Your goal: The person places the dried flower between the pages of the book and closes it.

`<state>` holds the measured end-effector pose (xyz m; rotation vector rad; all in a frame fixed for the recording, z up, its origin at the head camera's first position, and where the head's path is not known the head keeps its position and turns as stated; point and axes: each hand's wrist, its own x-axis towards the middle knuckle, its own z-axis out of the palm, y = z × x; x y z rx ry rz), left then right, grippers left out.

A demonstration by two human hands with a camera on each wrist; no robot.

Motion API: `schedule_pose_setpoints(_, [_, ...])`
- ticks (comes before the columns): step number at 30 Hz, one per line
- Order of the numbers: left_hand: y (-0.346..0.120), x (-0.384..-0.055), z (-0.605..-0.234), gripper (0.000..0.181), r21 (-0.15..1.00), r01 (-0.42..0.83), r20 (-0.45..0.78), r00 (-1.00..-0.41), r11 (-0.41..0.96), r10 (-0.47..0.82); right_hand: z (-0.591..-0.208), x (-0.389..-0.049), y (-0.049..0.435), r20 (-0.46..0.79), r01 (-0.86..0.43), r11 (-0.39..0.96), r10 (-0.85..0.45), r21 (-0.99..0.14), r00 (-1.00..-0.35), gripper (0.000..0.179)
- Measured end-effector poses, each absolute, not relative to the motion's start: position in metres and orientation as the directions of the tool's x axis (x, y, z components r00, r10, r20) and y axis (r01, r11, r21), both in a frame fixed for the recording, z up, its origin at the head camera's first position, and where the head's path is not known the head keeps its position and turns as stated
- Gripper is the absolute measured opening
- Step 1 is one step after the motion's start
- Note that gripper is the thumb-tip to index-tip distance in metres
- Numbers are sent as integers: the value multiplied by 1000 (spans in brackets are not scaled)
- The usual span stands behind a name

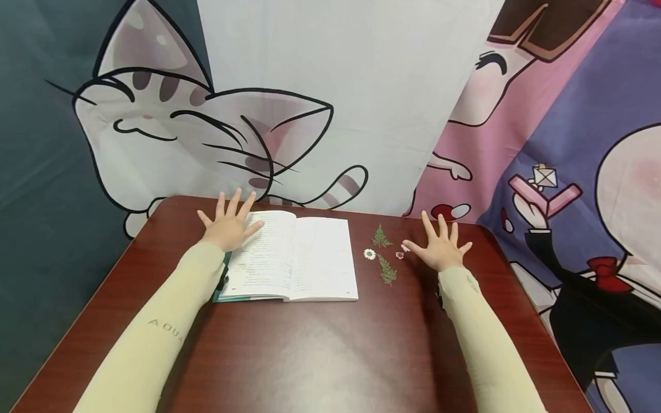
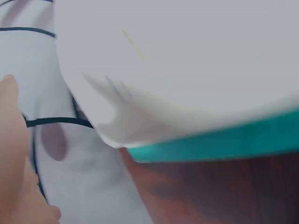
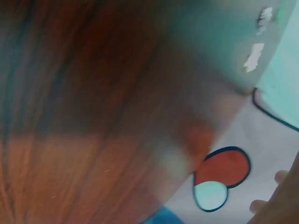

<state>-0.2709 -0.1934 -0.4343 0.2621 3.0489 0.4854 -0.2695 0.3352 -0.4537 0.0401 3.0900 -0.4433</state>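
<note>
An open book (image 1: 322, 258) with a teal cover edge (image 2: 210, 142) lies on the left half of the table. My left hand (image 1: 228, 225), fingers spread, is over the book's upper left corner and overlaps its left page in the head view. My right hand (image 1: 439, 246) is spread wide on the right, with its thumb beside small pinkish dried flowers (image 1: 400, 255). Between the book and that hand lie a white daisy-like flower (image 1: 369, 254) and two green fern-like leaves (image 1: 387, 271). Neither hand holds anything.
The dark red-brown table (image 1: 310, 355) has rounded far corners. Behind it hangs a cloth backdrop (image 1: 330, 57) printed with a cartoon cat and figures, close to the table's far edge.
</note>
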Motion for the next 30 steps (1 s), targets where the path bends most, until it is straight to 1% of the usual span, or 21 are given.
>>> schedule_pose_setpoints(4, [-191,-259,-428,84,390,172,15,-983,905,181,-448,-266,325,-4,-16,956,-18,-293,-1000,101])
schedule_pose_setpoints(8, [-187,-246,-425,83,456,179,53,-983,872,174,-445,-259,313,31,-75,947,-69,-312,-997,95])
schedule_pose_setpoints(14, [-177,-227,-426,81,510,219,146,-975,832,167,-443,-246,294,133,-170,914,-130,-367,-983,84])
schedule_pose_setpoints(17, [-172,-220,-430,81,517,260,184,-964,816,190,-443,-240,286,160,-196,893,-142,-405,-977,73])
schedule_pose_setpoints(22, [-166,-206,-435,79,509,291,178,-956,810,231,-443,-232,272,152,-199,844,-141,-497,-978,53])
schedule_pose_setpoints(26, [-161,-194,-439,76,478,317,176,-948,820,264,-446,-227,265,122,-162,815,-114,-556,-986,46])
schedule_pose_setpoints(30, [-154,-182,-447,75,427,362,192,-932,829,308,-450,-225,263,80,-120,808,-90,-577,-993,42])
